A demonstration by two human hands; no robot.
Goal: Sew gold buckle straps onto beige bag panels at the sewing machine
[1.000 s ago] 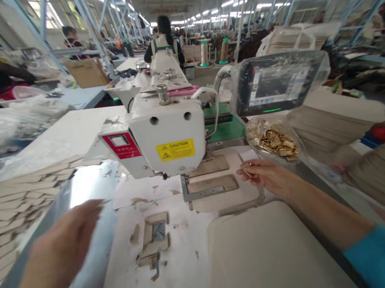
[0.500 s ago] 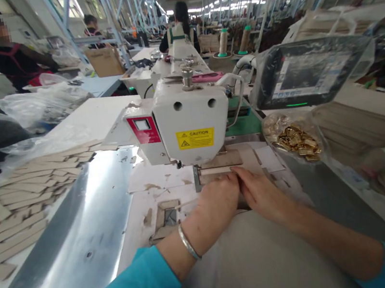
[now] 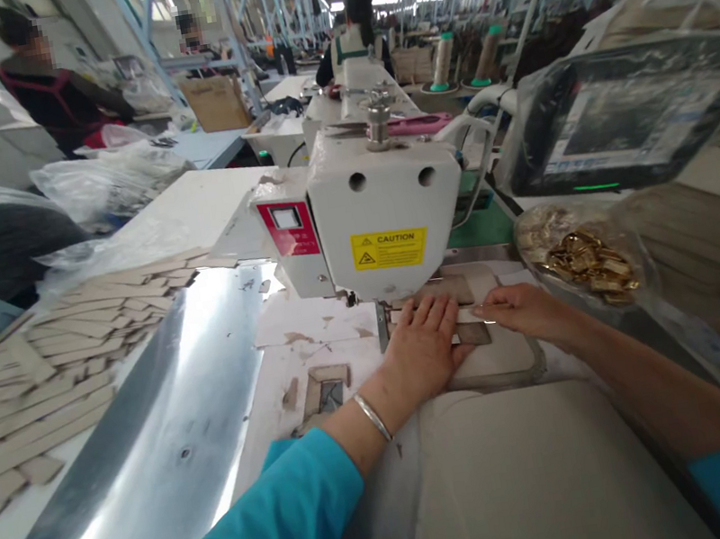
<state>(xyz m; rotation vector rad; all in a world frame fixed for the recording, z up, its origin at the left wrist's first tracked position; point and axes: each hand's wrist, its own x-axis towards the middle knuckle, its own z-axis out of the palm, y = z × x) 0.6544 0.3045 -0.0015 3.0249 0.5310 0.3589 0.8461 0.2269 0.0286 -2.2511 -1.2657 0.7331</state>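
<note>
My left hand lies flat with its fingers stretched out, pressing on a narrow beige strip below the sewing machine head. The strip runs sideways across a grey-beige template on the machine bed. At the strip's right end, my right hand pinches with thumb and forefinger; a thin bright glint shows at the fingertips. Left of my left fingers stands a small metal clamp. A large beige fabric panel lies in front of me, below both hands.
Many beige strips lie spread at the left. A plastic bag of gold-coloured metal pieces sits at the right, under a plastic-wrapped control screen. Co-workers sit farther back. Thread cones stand behind the machine.
My left hand has opened from a closed grip and now lies flat on the strip. My right hand has moved right, away from it, to the strip's end. The view has shifted slightly left.
</note>
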